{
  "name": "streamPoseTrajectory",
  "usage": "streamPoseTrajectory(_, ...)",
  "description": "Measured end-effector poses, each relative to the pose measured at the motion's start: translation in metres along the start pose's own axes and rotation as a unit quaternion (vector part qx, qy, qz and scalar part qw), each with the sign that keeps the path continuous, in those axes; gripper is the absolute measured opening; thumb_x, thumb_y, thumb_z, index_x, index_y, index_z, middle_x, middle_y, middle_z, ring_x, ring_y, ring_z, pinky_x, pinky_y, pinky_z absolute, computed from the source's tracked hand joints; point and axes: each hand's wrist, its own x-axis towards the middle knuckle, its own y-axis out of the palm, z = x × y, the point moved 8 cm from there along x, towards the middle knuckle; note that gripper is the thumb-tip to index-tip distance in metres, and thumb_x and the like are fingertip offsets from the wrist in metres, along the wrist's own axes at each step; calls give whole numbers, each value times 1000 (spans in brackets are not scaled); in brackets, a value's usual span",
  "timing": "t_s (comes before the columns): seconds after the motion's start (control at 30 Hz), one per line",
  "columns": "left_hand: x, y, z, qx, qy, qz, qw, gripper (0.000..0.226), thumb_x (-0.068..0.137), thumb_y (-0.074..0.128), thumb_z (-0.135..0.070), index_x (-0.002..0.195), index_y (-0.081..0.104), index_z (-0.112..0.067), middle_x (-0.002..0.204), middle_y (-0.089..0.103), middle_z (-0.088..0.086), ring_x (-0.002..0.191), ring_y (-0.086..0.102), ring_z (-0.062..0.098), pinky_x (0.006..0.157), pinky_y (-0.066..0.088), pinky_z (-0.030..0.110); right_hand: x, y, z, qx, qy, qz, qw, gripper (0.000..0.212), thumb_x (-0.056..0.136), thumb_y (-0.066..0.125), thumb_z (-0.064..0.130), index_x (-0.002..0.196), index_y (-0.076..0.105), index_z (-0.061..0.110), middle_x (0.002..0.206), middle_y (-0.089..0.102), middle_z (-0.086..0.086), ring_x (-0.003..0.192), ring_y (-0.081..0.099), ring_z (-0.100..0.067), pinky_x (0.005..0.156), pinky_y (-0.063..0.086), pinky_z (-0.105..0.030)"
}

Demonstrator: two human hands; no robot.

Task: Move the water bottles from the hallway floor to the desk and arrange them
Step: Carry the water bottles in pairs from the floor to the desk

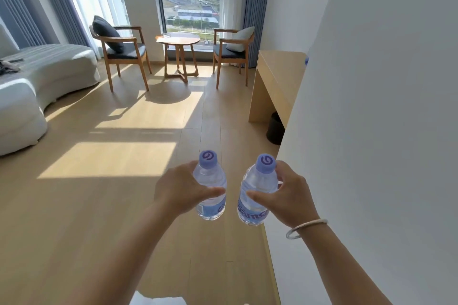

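Carrying two bottles toward the bench, one per hand; only the head view to go on. Lower centre of the frame: left hand (182,189) is wrapped round the left bottle (210,188), thumb across its front, fingers behind; right hand (288,197) grips the right bottle (257,193) the same way, thumb on the near side, a bracelet (306,228) on that wrist. Both bottles are clear with lilac caps, held roughly upright and tilted a little, side by side and not touching, well above the wooden floor (99,205). Right half of the frame is a white wall (371,106); its edge hides most of the bench (277,74), which shows at middle right as a light wood top with a dark bin (275,129) beneath; a small blue speck at the wall's edge above the top may be another bottle, too little shows to tell. Upper frame: window, round table (179,41), two armchairs, white sofa at far left.

Judgement: transport step, bottles off the floor, none of this pair placed yet. To do it well: keep both grips firm on the mid-body, not the caps; keep them level and apart so they don't knock; swing clear of the wall corner beside the right hand; set each base flat on the top before letting go; line them up beside whatever stands there.
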Motion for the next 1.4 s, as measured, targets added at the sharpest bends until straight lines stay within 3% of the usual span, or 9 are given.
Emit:
streamPoseTrajectory(0.13,68,9,4,11,3,6,1000,47,52,76,-60,90,61,-39,76,64,-18,74,60,6,58,42,21,62,19,-18,4,0,1,1000,47,64,82,33,104,59,25,90,66,5,82,61,-15,72,55,-28)
streamPoseTrajectory(0.33,189,25,2,12,6,19,1000,47,45,68,-67,85,58,-45,73,62,-23,71,58,0,57,42,21,171,43,-54,4,-3,11,1000,44,64,81,34,97,52,34,83,61,12,77,60,-9,64,45,-5)
streamPoseTrajectory(0.47,282,32,-18,-5,15,26,1000,37,43,65,-67,74,52,-53,70,61,-28,68,55,-10,53,37,17,256,44,-80,7,3,10,1000,42,64,82,31,94,53,34,80,62,12,75,61,-8,63,46,-6)
streamPoseTrajectory(0.6,367,35,-39,-14,32,9,999,42,40,62,-70,77,54,-51,71,62,-27,69,56,-9,54,38,17,336,40,-103,0,7,-12,1000,40,63,82,31,86,50,38,74,57,19,71,59,-4,60,43,-5)
streamPoseTrajectory(0.73,438,42,-51,-21,44,11,999,34,47,70,-65,71,51,-50,66,59,-26,66,55,-7,54,36,17,400,42,-126,5,28,-40,999,41,62,83,27,90,54,34,72,59,19,77,58,4,60,41,-2)
streamPoseTrajectory(0.83,494,47,-59,-23,61,10,998,33,52,77,-59,67,49,-49,64,57,-26,64,53,-9,53,34,16,449,49,-146,14,55,-38,998,39,61,82,28,92,59,29,77,63,15,75,60,-2,61,44,-7)
streamPoseTrajectory(0.93,554,56,-69,-14,86,20,996,34,54,78,-57,68,48,-48,63,54,-27,63,52,-8,54,35,15,497,54,-165,11,77,-47,996,43,61,81,28,98,61,25,81,65,13,76,62,-6,67,51,-20)
streamPoseTrajectory(1.07,640,68,-82,-7,123,44,991,36,55,77,-59,77,50,-49,64,52,-27,63,49,-9,52,33,15,566,59,-185,-5,95,-82,992,43,59,82,28,96,59,30,80,63,16,77,61,-5,66,49,-18)
streamPoseTrajectory(1.4,836,109,-138,17,213,121,969,44,52,72,-65,87,55,-45,67,55,-26,67,54,-5,53,34,14,704,49,-247,15,205,-188,960,42,59,82,26,95,63,31,85,67,11,79,62,-4,74,53,-32)
